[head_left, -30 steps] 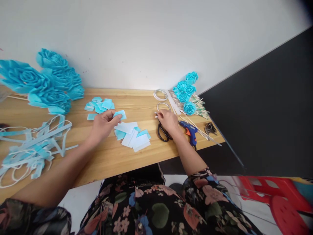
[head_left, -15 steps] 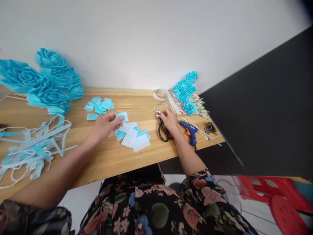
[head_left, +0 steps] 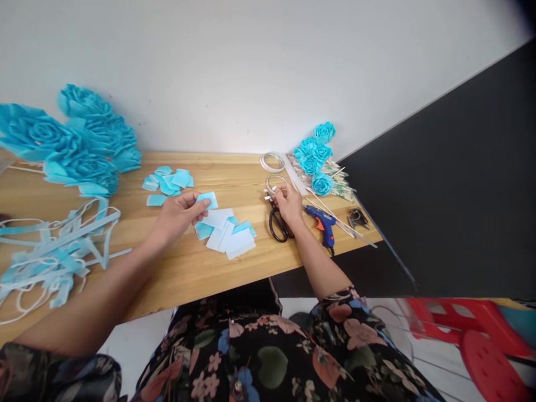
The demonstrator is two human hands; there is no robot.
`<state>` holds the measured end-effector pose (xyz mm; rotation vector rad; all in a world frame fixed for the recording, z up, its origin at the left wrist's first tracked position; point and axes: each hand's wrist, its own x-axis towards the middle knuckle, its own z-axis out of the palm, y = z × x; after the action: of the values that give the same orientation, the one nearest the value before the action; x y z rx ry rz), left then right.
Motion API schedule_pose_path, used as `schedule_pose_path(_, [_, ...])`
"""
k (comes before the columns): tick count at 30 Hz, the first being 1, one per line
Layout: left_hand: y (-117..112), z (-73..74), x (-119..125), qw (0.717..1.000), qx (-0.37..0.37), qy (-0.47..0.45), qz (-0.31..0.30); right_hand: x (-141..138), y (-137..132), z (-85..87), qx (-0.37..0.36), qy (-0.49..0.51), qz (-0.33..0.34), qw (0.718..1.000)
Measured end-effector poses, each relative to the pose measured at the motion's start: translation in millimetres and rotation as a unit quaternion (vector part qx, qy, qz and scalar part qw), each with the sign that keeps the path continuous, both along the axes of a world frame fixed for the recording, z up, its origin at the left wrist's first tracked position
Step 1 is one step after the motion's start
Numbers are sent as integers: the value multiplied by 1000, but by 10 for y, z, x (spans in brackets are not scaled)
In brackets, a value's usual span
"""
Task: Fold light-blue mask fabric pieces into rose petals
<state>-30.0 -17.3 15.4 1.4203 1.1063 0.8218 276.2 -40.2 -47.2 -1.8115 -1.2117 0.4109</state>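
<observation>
My left hand point(head_left: 182, 213) is closed, pinching a small light-blue fabric piece point(head_left: 206, 200) between thumb and fingers. Just beyond and below it lies a pile of white and blue cut pieces point(head_left: 240, 241). My right hand point(head_left: 288, 204) has its fingertips pressed together over the upper part of black-handled scissors point(head_left: 277, 228). Tiny white scraps point(head_left: 268, 195) show at those fingertips; whether one is pinched I cannot make out. A silvery wire ring point(head_left: 276, 176) lies just behind the right hand. More blue pieces point(head_left: 170, 181) lie behind the left hand.
Large blue fabric flowers point(head_left: 84, 139) and a tangle of strips and white cords point(head_left: 58, 245) occupy the left. On the right are a blue glue gun point(head_left: 323, 224), smaller blue flowers point(head_left: 312, 153), wooden sticks point(head_left: 330, 212) and a tape roll point(head_left: 272, 162). A red stool point(head_left: 494, 363) stands below.
The whole view has shifted slightly. My right fingertips have moved a little off the white scraps by the scissors; my left hand keeps the blue piece in the same place.
</observation>
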Motion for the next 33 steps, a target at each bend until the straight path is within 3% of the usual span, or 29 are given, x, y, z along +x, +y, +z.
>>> schedule_pose_path(6, [4,-53,4,1000,-9,-16,-22,-166,-88,218,72,-89,4,993])
schedule_pose_path(9, [15,-91,1,999,-14,-17,-50,-377,-163,428,137,-122,106,977])
schedule_pose_path(14, [16,-79,5,997,-23,-10,-73,-818,-194,721,257,-213,238,912])
schedule_pose_path(17, [11,-49,9,996,-23,-8,-82,-1017,-136,768,291,-234,287,882])
schedule_pose_path(21, [13,-37,3,996,-30,-8,-87,-1142,-58,681,298,-254,316,864])
schedule_pose_path(27, [27,-56,-10,996,-24,-8,-84,-988,-60,627,309,-251,295,869])
schedule_pose_path(33, [16,-69,8,995,-37,2,-95,-727,-160,744,267,-215,203,917])
